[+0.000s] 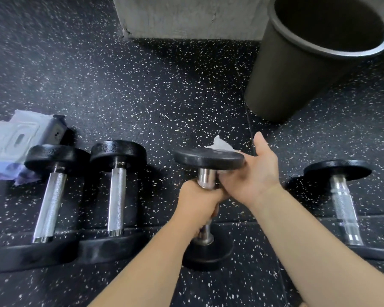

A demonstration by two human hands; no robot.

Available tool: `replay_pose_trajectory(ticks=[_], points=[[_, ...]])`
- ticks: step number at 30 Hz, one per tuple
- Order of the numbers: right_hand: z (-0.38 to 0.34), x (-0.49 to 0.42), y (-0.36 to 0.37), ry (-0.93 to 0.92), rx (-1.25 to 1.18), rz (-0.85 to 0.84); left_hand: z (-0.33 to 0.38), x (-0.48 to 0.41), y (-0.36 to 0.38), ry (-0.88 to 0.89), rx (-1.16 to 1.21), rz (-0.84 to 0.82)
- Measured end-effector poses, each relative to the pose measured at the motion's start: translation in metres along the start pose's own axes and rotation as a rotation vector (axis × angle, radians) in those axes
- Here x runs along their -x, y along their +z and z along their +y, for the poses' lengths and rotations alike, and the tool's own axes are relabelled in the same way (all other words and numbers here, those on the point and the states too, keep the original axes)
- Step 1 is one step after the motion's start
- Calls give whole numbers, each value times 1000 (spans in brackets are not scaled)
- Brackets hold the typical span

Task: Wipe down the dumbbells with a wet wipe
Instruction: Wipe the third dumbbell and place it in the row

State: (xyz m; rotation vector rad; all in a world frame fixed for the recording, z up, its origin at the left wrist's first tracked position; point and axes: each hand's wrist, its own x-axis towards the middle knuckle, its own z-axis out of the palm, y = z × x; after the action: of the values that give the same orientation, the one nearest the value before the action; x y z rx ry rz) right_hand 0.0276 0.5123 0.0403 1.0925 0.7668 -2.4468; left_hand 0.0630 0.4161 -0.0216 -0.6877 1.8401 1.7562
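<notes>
Left hand [197, 203] clamped on handle of third dumbbell [206, 177]. Near head sat on floor [164, 96], far head tipped up, long axis pointing away from body. Right hand [251, 173] cupped far head's right rim, wet wipe [220, 144] trapped against it. Right hand nearer far head.

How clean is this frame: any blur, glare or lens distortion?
Head view: the far-right dumbbell is smeared and ghosted, floor speckles streak near the edges, wide-angle bending tilts the bin, and glare sits on the chrome handle of the held dumbbell.
</notes>
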Motion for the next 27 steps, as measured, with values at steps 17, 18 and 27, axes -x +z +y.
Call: replay_pose_trajectory(ticks=[17, 18, 27], points=[[-13, -9, -27, -40, 169, 8, -10, -7, -7, 31, -55, -38], [-17, -10, -29, -69, 160, -8, -9, -8, -8, 26, -51, -41], [-26, -11, -37, -268, 600, 63, -11, -9, -10, 28, -78, -70]])
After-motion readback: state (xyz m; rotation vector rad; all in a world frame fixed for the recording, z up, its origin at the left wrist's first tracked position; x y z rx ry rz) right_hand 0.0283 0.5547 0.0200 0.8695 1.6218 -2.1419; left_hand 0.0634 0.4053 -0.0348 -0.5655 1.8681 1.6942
